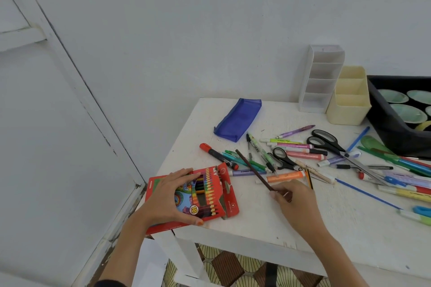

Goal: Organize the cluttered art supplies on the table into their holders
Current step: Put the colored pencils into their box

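Left hand (pixel 171 198) grips flimsy red pencil box (pixel 211 196); my right hand (pixel 296 202) pinches brown pencil (pixel 253 169) at end: probably light, stiff, slim.

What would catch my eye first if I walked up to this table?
The red box of coloured pencils at the table's near left corner stands out most. The left hand holds it, while the right hand pinches a dark brown pencil beside it. Behind them a bright jumble of pens, markers and black scissors sprawls across the white table, with a blue pouch farther back.
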Tool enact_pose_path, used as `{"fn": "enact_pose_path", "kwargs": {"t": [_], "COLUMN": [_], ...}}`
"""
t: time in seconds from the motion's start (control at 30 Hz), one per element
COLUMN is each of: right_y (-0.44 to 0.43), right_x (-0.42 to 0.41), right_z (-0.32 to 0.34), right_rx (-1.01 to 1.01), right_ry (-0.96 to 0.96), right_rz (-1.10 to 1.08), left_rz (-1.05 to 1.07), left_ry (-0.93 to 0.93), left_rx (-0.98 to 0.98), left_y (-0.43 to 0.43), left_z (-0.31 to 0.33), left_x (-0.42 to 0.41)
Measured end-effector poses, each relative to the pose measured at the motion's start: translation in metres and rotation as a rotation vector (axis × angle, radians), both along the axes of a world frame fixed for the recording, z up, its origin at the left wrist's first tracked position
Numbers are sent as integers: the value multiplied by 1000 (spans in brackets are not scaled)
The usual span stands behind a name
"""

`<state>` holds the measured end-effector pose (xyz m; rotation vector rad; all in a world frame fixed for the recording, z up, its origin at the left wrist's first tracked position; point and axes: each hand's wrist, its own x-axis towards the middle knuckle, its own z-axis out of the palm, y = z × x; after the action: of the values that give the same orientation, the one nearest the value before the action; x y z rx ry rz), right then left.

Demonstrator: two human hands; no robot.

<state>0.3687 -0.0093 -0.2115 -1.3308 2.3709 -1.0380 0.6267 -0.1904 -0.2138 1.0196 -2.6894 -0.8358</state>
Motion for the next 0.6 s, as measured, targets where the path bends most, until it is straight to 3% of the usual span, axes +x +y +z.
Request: {"fn": "enact_pose_path", "kwargs": {"t": [0.2, 0.4, 0.6], "right_y": [19, 10, -26], "right_x": [-15, -2, 43], "right_z": [8, 11, 11], "right_rx": [119, 136, 93], "right_ry": [201, 267, 119], "right_rz": [130, 238, 392], "left_rz": [30, 7, -52], "left_ry": [10, 5, 9], "left_rx": [24, 18, -1], "left_y": [3, 9, 22], "left_z": [-1, -1, -1], "left_x": [1, 1, -4]}}
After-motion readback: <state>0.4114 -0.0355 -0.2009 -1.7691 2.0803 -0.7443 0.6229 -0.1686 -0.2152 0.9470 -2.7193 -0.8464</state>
